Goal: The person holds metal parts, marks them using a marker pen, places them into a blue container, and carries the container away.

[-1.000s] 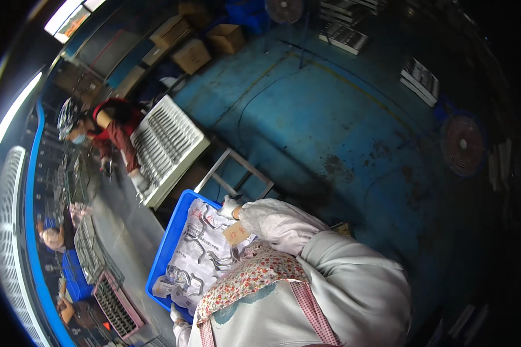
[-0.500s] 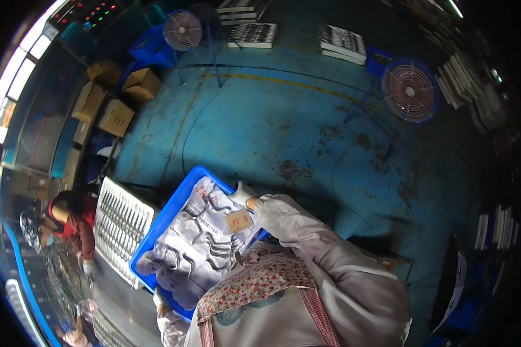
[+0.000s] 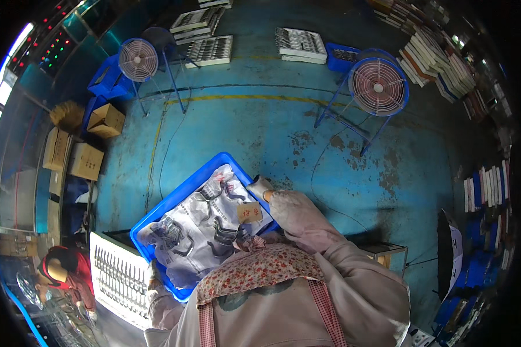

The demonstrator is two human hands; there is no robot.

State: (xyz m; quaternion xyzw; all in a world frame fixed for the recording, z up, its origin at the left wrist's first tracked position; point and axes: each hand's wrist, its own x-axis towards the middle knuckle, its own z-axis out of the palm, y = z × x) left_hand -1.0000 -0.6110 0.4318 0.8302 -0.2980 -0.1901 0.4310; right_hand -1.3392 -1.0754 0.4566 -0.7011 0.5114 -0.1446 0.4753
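A blue plastic crate [image 3: 176, 191] is held tilted against the front of my body. White printed paper [image 3: 200, 254] lines it, and several bent metal pieces [image 3: 224, 234] lie on the paper, with more bare metal near the left corner. A small brown cardboard tag [image 3: 249, 212] rests near the crate's right side. My right hand [image 3: 260, 187], in a pale glove, grips the right rim. On the lower left side my left hand [image 3: 152, 273] holds the crate's edge; its fingers are mostly hidden.
A white rack of metal parts [image 3: 121, 277] stands left of the crate, with a person in red [image 3: 69, 272] beyond it. Two round fans [image 3: 378, 87] on blue stands occupy the floor ahead. Cardboard boxes [image 3: 87, 161] line the left; a metal-framed stand [image 3: 388, 251] is at my right.
The fans, boxes and far stacks have shifted left in the view. The crate sits slightly higher and further right, with both hands still on it.
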